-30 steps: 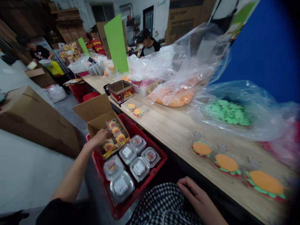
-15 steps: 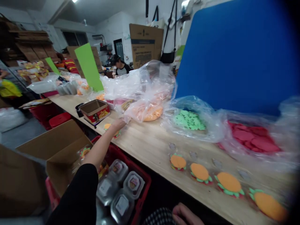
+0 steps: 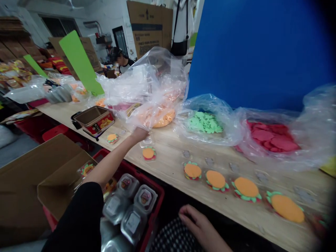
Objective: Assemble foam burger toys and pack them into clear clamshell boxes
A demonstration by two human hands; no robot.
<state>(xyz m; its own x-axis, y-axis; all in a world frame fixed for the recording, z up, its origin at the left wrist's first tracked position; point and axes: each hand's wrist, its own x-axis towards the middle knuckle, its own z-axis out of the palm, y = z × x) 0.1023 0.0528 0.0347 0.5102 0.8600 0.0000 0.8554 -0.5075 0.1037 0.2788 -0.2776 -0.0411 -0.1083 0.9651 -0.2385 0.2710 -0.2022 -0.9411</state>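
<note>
My left hand [image 3: 140, 134] reaches across the wooden table with its fingers closed at the top of a clear packet. In that packet lies a small foam hamburger [image 3: 149, 153] with an orange bun, green and red layers. Another foam hamburger [image 3: 112, 138] lies to the left of this hand. Just behind the hand, a clear bag of orange foam pieces [image 3: 164, 117] slumps on the table. My right hand [image 3: 198, 224] hangs over my checked lap, fingers curled together, with nothing visible in them. A row of several packed foam hamburgers [image 3: 215, 179] lies along the table's near right side.
Bags of green pieces [image 3: 206, 122] and red pieces [image 3: 274, 135] stand before a blue panel [image 3: 262, 52]. A tin box [image 3: 96, 120] sits left. Below are an open carton [image 3: 60, 178] and a red crate [image 3: 160, 196] of clear containers. A person [image 3: 126, 63] works behind.
My left hand has moved right along the table with the hamburger packet, away from the other hamburger. My right hand shows more fully over the lap. The view has turned slightly.
</note>
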